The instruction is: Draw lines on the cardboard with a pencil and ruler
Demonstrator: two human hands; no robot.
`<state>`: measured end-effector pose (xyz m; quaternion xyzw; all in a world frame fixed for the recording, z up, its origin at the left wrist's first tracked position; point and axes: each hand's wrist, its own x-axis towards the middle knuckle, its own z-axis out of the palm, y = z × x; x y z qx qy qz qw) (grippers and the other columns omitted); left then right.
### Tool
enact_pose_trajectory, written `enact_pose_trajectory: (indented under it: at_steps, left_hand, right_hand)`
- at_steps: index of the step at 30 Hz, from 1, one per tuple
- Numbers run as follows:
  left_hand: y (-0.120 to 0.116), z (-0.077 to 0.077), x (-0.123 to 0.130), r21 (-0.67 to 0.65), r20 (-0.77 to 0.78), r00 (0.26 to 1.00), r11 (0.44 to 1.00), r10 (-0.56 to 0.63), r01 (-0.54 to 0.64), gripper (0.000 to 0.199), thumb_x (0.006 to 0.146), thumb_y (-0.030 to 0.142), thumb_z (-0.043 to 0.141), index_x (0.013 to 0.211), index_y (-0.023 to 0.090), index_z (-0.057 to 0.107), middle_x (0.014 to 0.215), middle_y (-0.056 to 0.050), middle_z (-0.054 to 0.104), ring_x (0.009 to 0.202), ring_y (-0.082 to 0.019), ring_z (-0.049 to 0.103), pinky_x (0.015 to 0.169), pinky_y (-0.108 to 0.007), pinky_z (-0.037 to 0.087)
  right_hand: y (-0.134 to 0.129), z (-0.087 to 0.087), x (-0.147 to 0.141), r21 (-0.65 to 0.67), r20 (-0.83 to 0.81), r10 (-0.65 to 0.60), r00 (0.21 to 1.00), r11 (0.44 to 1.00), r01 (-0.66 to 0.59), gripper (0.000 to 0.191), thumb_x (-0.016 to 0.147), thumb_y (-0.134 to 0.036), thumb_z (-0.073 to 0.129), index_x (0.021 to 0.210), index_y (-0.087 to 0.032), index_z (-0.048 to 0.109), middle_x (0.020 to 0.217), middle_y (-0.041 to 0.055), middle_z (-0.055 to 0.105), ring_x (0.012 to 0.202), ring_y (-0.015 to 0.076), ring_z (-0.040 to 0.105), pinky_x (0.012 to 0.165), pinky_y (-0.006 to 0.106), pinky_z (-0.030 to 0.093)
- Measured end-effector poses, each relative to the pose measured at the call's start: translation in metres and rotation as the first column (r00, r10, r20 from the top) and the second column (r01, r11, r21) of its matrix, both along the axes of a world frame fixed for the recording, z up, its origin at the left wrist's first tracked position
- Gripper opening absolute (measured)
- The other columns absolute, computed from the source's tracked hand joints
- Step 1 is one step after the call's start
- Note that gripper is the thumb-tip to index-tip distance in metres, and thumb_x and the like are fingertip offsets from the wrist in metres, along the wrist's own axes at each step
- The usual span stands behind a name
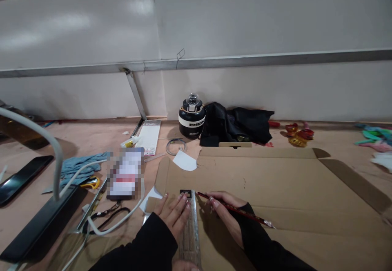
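Note:
My left hand (175,213) lies with fingers stretched flat over a broad straightedge (193,232), which has a brownish face, a silvery edge and a dark upper end. Beneath it is a large sheet of folded brown cardboard (284,181). Held between the fingers of my right hand (226,213) is a slim dark red pencil (251,215). Its tip is close to the straightedge's upper right edge, at the cardboard; contact cannot be made out. At the bottom edge, a bit of a finger or thumb (184,266) shows beside the straightedge; whose it is stays unclear.
A black bottle (192,119) and black cloth (235,124) stand behind the cardboard. Leftward are a phone (124,175), white cables (58,160), yellow-handled scissors (92,182), a blue cloth (81,168) and a long black box (43,226). Amber-red pieces (298,135) lie back right.

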<state>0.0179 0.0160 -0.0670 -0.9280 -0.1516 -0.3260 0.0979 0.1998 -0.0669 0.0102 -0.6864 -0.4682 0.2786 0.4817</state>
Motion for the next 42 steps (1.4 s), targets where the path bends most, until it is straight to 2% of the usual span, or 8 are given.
enact_pose_trajectory:
  at_steps: [9,16,20,24,27,31,37,42]
  left_hand:
    - [-0.01,0.01,-0.012,0.023,-0.102,0.995,1.0,-0.01,0.013,0.033,0.088,0.01,0.03,0.113,0.013,0.053,0.121,-0.006,0.053,0.118,-0.017,0.041,0.107,-0.043,0.009]
    - [-0.05,0.004,-0.001,0.013,0.121,0.992,0.999,-0.043,0.042,0.038,0.091,0.011,0.022,0.099,0.013,0.059,0.125,-0.007,0.05,0.114,-0.018,0.046,0.105,-0.047,0.017]
    - [-0.058,0.01,0.011,0.014,0.078,0.996,0.999,0.036,-0.037,0.035,0.089,0.01,0.027,0.099,0.012,0.06,0.108,-0.005,0.062,0.115,-0.017,0.045,0.107,-0.042,0.013]
    - [-0.07,0.007,0.019,-0.018,0.161,0.981,0.995,0.105,-0.103,0.035,0.09,0.012,0.025,0.096,0.014,0.06,0.098,-0.002,0.065,0.113,-0.013,0.046,0.108,-0.034,0.016]
    - [-0.082,-0.001,0.027,0.06,0.205,0.973,0.991,0.106,-0.121,0.029,0.091,0.013,0.03,0.092,0.017,0.059,0.094,-0.001,0.066,0.106,-0.014,0.053,0.106,-0.04,0.023]
    - [-0.092,-0.003,0.037,0.112,0.255,0.964,0.988,0.073,-0.105,0.026,0.09,0.012,0.033,0.084,0.017,0.058,0.09,-0.002,0.067,0.101,-0.015,0.056,0.105,-0.046,0.02]
    - [-0.093,-0.009,0.029,0.106,0.079,0.996,0.993,0.035,-0.043,0.016,0.088,0.021,0.044,0.096,0.019,0.057,0.11,-0.003,0.061,0.116,-0.019,0.045,0.105,-0.052,0.017]
    - [-0.078,-0.003,0.033,0.017,0.014,0.988,0.988,0.152,-0.152,0.024,0.089,0.021,0.039,0.108,0.018,0.053,0.128,-0.003,0.047,0.122,-0.017,0.036,0.107,-0.047,0.014]
  right_hand:
    - [-0.001,-0.004,0.001,-0.022,-0.02,0.032,0.999,0.999,-0.032,0.029,0.077,-0.035,0.05,0.083,-0.015,0.069,0.077,0.0115,0.07,0.07,0.0226,0.064,0.065,0.034,0.05]
    - [-0.004,-0.012,0.003,0.009,-0.13,0.035,0.991,0.999,-0.034,0.031,0.08,-0.043,0.05,0.089,-0.017,0.066,0.079,0.0094,0.069,0.071,0.0205,0.062,0.065,0.032,0.05]
    - [-0.001,-0.008,0.006,-0.021,-0.248,0.039,0.968,0.999,-0.046,0.035,0.076,-0.049,0.054,0.087,-0.018,0.065,0.075,0.0072,0.069,0.068,0.0195,0.062,0.063,0.031,0.049]
    - [0.004,-0.005,0.014,-0.061,-0.337,0.076,0.939,0.993,-0.102,0.038,0.071,-0.054,0.057,0.081,-0.018,0.065,0.069,0.0057,0.068,0.063,0.018,0.061,0.059,0.03,0.049]
    - [0.006,-0.006,0.019,-0.064,-0.387,0.083,0.918,0.991,-0.116,0.04,0.069,-0.055,0.059,0.082,-0.017,0.065,0.069,0.0057,0.068,0.062,0.0169,0.061,0.059,0.03,0.048]
    - [0.004,-0.006,0.02,-0.075,-0.393,0.087,0.915,0.989,-0.126,0.043,0.066,-0.057,0.062,0.082,-0.017,0.065,0.069,0.0066,0.068,0.061,0.0166,0.061,0.057,0.029,0.048]
    - [0.005,-0.003,0.021,-0.07,-0.39,0.1,0.915,0.988,-0.138,0.04,0.066,-0.054,0.063,0.082,-0.017,0.066,0.069,0.0055,0.068,0.061,0.0162,0.062,0.058,0.029,0.049]
    - [0.007,0.0,0.023,-0.027,-0.446,0.065,0.893,0.996,-0.086,0.035,0.065,-0.05,0.066,0.079,-0.018,0.066,0.067,0.0039,0.069,0.06,0.0153,0.062,0.057,0.026,0.049]
